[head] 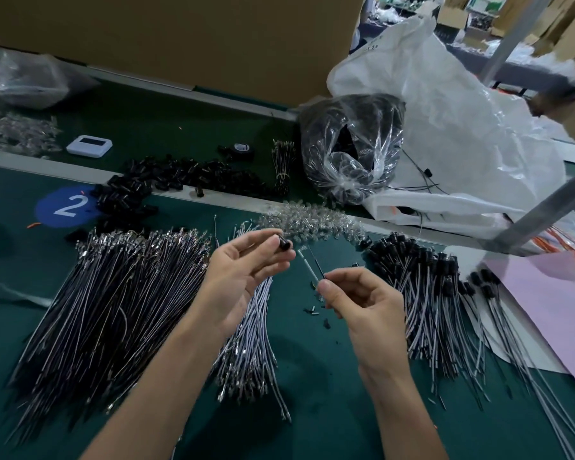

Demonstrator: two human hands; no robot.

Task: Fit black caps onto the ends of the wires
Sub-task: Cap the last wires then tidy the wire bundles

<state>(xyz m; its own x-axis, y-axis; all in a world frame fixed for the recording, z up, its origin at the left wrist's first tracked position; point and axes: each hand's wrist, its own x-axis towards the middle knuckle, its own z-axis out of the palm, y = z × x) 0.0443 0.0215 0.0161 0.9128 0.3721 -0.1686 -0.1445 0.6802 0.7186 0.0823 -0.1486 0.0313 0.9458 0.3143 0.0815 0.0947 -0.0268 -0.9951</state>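
My left hand [243, 270] pinches a small black cap [284, 244] between thumb and fingertips, above the green table. My right hand [359, 300] pinches a pair of wires [311, 265], one white and one black, whose metal-tipped ends point up toward the cap with a small gap between them. A large fan of uncapped black and white wires [113, 303] lies to the left. A smaller white bundle [249, 346] lies under my hands. Wires with black caps fitted [429, 287] are piled to the right. Loose black caps [166, 180] are heaped at the back.
A clear bag of black parts [352, 144] and a big white plastic bag [462, 134] stand at the back right. Clear small parts [309, 220] lie past my hands. A pink sheet [551, 303], a white device [89, 146], black tape [241, 148] and a cardboard wall [180, 34] surround the work area.
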